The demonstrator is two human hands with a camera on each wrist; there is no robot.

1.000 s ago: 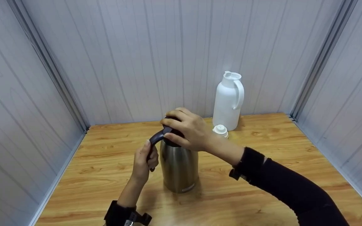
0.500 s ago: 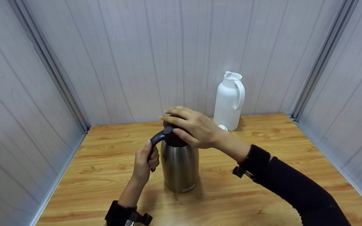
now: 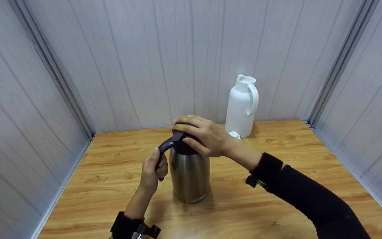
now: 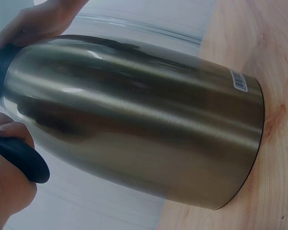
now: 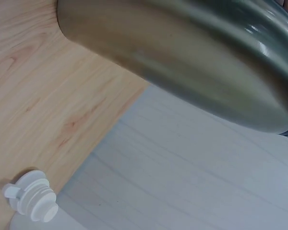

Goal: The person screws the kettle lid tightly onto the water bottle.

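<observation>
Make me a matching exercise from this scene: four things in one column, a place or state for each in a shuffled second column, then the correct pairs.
Things:
1. steel jug
2. white jug
3. white stopper
4. left hand

Places or states:
A. lies loose on the table beside the white jug
B. stands at the back wall, top open
C. grips the dark handle
D. stands mid-table, its lid covered by the right hand

Pairs: 1-D, 2-B, 3-A, 4-C
</observation>
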